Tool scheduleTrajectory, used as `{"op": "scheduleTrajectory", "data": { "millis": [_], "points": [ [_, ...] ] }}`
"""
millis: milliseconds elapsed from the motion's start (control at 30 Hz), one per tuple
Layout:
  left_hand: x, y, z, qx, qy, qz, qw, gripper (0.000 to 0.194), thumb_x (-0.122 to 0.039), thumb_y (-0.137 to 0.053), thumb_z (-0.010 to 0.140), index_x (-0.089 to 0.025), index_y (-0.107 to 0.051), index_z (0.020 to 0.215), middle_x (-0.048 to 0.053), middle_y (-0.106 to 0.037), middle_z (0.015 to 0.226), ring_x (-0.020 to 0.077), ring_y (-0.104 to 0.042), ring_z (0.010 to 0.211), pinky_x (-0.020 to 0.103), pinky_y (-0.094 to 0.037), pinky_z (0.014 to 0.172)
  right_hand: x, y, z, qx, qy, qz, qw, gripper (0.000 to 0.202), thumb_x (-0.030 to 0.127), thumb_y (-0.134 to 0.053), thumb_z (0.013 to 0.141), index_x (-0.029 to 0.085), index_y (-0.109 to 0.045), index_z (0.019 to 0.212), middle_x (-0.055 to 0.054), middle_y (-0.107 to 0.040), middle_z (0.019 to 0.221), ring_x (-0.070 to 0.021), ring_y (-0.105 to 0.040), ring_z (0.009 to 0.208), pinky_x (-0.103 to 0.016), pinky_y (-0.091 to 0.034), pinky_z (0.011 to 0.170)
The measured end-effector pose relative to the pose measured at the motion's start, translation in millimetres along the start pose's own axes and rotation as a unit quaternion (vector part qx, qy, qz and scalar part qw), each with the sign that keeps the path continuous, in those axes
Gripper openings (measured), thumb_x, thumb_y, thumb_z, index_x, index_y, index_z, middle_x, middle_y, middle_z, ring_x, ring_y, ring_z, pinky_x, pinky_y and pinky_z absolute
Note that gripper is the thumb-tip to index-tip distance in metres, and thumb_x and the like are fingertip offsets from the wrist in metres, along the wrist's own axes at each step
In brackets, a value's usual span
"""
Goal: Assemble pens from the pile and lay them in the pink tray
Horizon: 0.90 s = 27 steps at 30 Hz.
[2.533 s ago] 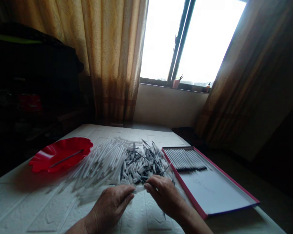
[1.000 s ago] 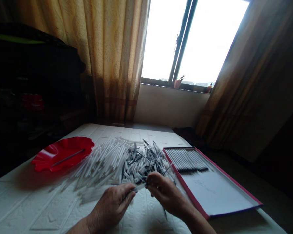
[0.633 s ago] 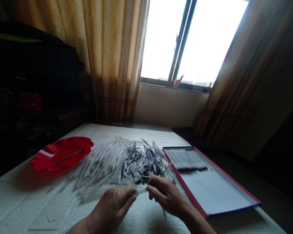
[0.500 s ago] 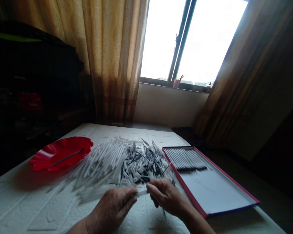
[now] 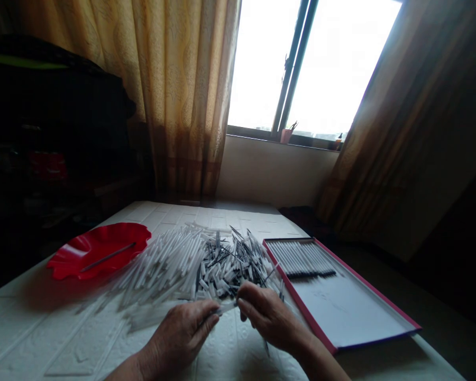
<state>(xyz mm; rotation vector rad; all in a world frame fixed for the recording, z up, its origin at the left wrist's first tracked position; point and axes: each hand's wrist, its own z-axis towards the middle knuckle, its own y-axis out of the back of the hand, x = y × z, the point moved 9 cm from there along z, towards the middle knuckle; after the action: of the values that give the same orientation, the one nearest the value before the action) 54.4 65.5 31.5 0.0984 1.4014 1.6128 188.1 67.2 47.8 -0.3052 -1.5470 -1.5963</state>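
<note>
The left hand [image 5: 182,333] and right hand [image 5: 267,315] each pinch one end of a thin translucent white plastic tube [image 5: 227,307]. Both work just in front of the heap of white tubes and dark refills [image 5: 198,262] (on the white table [image 5: 43,338]).

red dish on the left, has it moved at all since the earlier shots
No. The red dish sits in the same spot beside the pile of white tubes, the thin dark stick lying across it as before; small offsets come from the head camera.

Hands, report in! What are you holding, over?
Left hand and right hand pinch one thin white plastic tube. Loose pile of tubes just beyond.
</note>
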Motion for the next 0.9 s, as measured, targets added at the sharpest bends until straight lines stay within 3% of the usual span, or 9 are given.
{"op": "scheduleTrajectory", "data": {
  "millis": [267, 500, 567, 633, 733, 900],
  "points": [
    [5, 0.7, -1, -0.013, 0.01, -0.011, 1.0, 0.021, -0.029, -0.05, 0.094, -0.024, -0.068, 0.101, 0.002, -0.078, 0.093, 0.0191, -0.074, 0.083, 0.021, -0.051, 0.072, 4, -3, 1, -0.013, 0.007, -0.073, 0.997, 0.034, 0.033, -0.036, 0.095, 0.021, -0.047, 0.066, 0.001, -0.058, 0.058, -0.0126, -0.056, 0.056, -0.023, -0.036, 0.058],
    [11, 21.4, 2, -0.065, 0.044, -0.104, 0.991, 0.02, -0.032, -0.063, 0.085, -0.027, -0.075, 0.101, 0.002, -0.079, 0.091, 0.0194, -0.072, 0.081, 0.024, -0.053, 0.075, -3, -1, 4, -0.04, -0.011, 0.0, 0.999, 0.043, 0.037, -0.034, 0.096, 0.021, -0.046, 0.057, 0.002, -0.054, 0.051, -0.011, -0.052, 0.048, -0.022, -0.037, 0.054],
    [24, 28.9, 4, -0.084, 0.101, -0.185, 0.974, 0.023, -0.034, -0.07, 0.078, -0.025, -0.076, 0.098, 0.001, -0.077, 0.082, 0.0179, -0.07, 0.072, 0.024, -0.052, 0.067, -12, 4, 4, -0.062, -0.023, 0.046, 0.997, 0.044, 0.043, -0.035, 0.096, 0.021, -0.046, 0.06, 0.002, -0.055, 0.052, -0.0103, -0.05, 0.046, -0.021, -0.037, 0.05],
    [40, 29.7, 4, -0.095, 0.168, -0.317, 0.929, 0.026, -0.039, -0.076, 0.07, -0.021, -0.075, 0.09, 0.0, -0.073, 0.073, 0.0146, -0.064, 0.059, 0.022, -0.048, 0.055, -21, 9, 3, -0.087, -0.037, 0.098, 0.991, 0.046, 0.051, -0.036, 0.095, 0.021, -0.047, 0.062, 0.001, -0.056, 0.054, -0.0098, -0.048, 0.044, -0.021, -0.037, 0.047],
    [51, 30.5, 4, -0.105, 0.203, -0.39, 0.892, 0.037, -0.05, -0.077, 0.068, -0.017, -0.071, 0.085, -0.002, -0.066, 0.059, 0.0094, -0.052, 0.044, 0.018, -0.037, 0.041, -26, 12, 3, -0.105, -0.039, 0.144, 0.983, 0.049, 0.059, -0.039, 0.093, 0.02, -0.047, 0.064, 0.0, -0.058, 0.056, -0.0096, -0.048, 0.044, -0.021, -0.036, 0.045],
    [58, 34.9, 1, -0.143, 0.219, -0.436, 0.861, 0.047, -0.058, -0.076, 0.069, -0.015, -0.069, 0.087, -0.002, -0.061, 0.055, 0.0094, -0.052, 0.046, 0.017, -0.033, 0.041, -21, -5, 6, -0.07, -0.046, 0.211, 0.974, 0.052, 0.066, -0.04, 0.089, 0.021, -0.043, 0.063, 0.002, -0.054, 0.052, -0.0084, -0.044, 0.041, -0.02, -0.033, 0.042]
  ]
}}
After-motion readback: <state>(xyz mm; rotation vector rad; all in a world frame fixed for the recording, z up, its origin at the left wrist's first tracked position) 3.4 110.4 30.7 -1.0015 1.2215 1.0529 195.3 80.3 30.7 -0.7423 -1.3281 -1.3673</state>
